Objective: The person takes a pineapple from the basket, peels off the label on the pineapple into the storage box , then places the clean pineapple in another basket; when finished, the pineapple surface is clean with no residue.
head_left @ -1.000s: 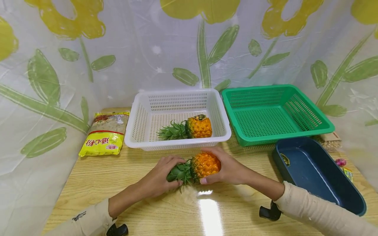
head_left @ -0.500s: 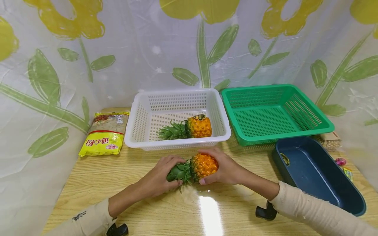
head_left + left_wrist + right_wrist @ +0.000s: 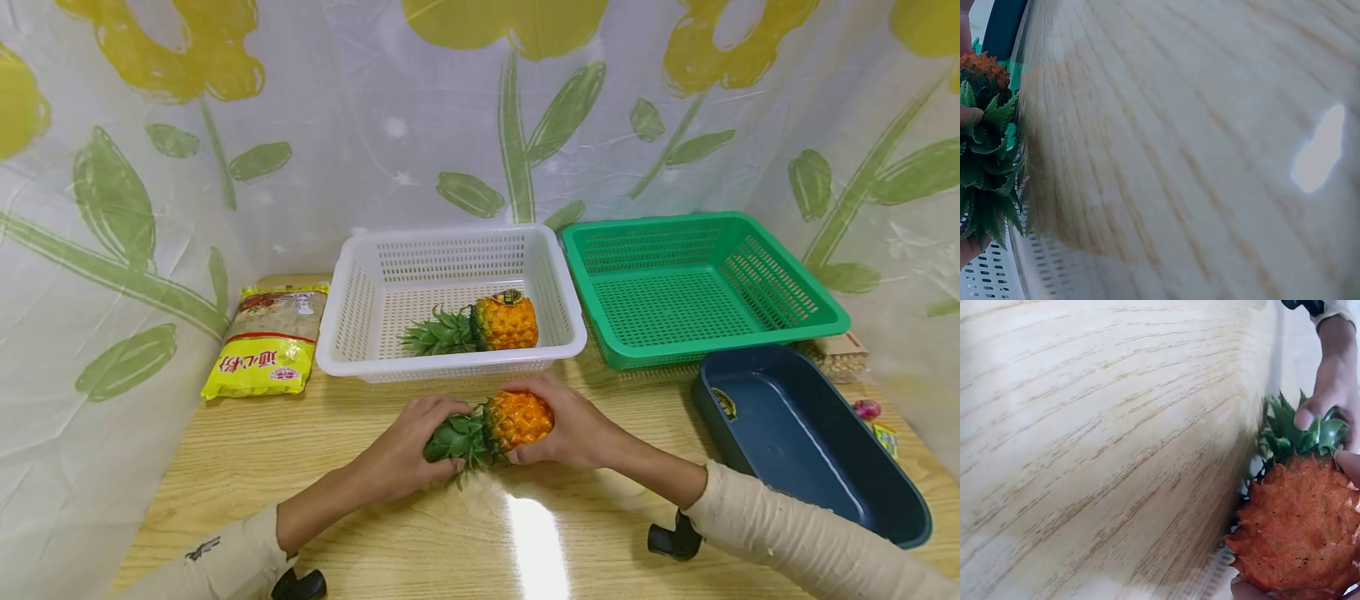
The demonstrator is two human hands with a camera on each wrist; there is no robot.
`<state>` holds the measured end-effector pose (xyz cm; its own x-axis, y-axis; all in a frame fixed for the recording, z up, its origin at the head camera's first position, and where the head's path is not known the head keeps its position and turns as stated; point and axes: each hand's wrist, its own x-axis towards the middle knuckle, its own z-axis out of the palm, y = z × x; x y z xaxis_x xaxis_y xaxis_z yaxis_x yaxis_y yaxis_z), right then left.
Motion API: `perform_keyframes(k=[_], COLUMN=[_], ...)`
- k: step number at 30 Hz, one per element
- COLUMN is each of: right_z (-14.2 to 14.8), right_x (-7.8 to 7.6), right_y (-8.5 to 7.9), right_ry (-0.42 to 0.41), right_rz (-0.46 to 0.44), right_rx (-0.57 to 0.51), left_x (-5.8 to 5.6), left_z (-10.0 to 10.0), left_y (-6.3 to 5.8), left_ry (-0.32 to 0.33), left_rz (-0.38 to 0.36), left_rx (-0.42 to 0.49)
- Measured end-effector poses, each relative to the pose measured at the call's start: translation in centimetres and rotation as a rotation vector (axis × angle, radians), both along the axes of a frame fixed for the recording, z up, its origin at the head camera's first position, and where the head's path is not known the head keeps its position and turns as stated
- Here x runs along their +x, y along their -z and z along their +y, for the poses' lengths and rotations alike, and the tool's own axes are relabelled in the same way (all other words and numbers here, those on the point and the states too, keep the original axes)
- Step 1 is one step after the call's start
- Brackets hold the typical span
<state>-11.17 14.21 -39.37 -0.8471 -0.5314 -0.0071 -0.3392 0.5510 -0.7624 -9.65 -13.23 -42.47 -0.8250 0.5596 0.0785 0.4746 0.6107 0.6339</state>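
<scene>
A small pineapple lies sideways across the front of the table, its orange body (image 3: 519, 419) to the right and its green leafy crown (image 3: 459, 439) to the left. My left hand (image 3: 408, 450) grips the crown, thumb on the near side. Around the body's right end curls my right hand (image 3: 570, 425), fingers on the far side and thumb on the near side. In the left wrist view the crown (image 3: 985, 169) shows at the left edge. The right wrist view has the spiky body (image 3: 1300, 525) up close. A second pineapple (image 3: 506, 323) lies inside the white basket (image 3: 450, 367).
Right of the white basket stands a green basket (image 3: 723, 337), with a dark blue tray (image 3: 817, 450) in front of it. A yellow food bag (image 3: 266, 342) lies at the left. Small packets (image 3: 885, 437) and a pink item (image 3: 867, 409) sit beyond the tray.
My right hand has shifted slightly left with the pineapple's body, mostly in the first half second. The left hand keeps its place on the crown.
</scene>
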Motion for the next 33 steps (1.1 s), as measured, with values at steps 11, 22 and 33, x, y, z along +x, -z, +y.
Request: perform_keyframes(k=[11,22,33], right_z=[0.5,1.2,2.5], right_x=[-0.1,0.6,0.7], right_y=[-0.1,-1.5,-2.3], right_ry=[-0.006,-0.002,-0.028], right_rz=[0.013,0.03,0.098], right_rx=[0.039,0.089,0.07], left_x=[0.2,0.4,0.6], left_z=[-0.1,-0.1,-0.3], left_y=[-0.1,-0.9,-3.6], left_ry=[0.036,0.099,0.134], left_rz=[0.001,-0.029,-0.095], left_rx=[-0.006,-0.003,-0.02])
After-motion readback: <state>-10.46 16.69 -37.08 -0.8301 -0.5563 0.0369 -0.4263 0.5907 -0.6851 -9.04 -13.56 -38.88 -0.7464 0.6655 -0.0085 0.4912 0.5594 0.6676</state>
